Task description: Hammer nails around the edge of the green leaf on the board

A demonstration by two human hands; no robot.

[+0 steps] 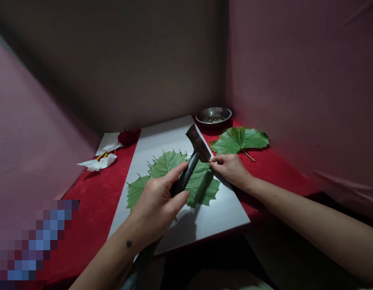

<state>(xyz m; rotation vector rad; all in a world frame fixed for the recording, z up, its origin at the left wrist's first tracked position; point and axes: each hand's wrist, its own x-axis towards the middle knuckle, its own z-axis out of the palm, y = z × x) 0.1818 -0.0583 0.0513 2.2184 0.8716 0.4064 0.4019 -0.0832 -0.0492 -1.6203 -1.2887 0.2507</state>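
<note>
My left hand [162,197] is wrapped round the dark handle of a hammer [200,145]. The hammer's head hangs just over the leaf's right edge, close by my right fingertips. With thumb and finger pinched, my right hand [231,169] holds what looks like a small nail, mostly hidden, at that edge. Under both hands a broad green leaf [168,162] lies flat on a white board [165,131]. Several thin nails [154,158] stand along the leaf's upper and left edge. My left hand and the hammer cover part of the leaf's middle.
Beyond the board, a metal bowl [213,117] holds many small nails. Another green leaf [240,141] with a stalk lies right of the board on the red cloth [98,201]. Crumpled white paper [103,162], something yellow-handled and a dark red object [128,137] are at left.
</note>
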